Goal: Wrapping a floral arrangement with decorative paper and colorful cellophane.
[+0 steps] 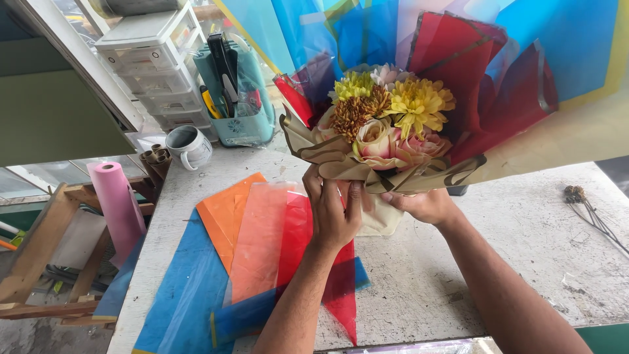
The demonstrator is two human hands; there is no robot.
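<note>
Both hands, left hand (333,213) and right hand (424,204), apparently clasp the bouquet (383,128), fingers closed.

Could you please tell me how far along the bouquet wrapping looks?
Done: the flowers sit gathered inside beige wrap and red sheets. In hand: left hand and right hand grip the base. Left: no tie shows; orange, blue sheets lie unused on the table.
</note>
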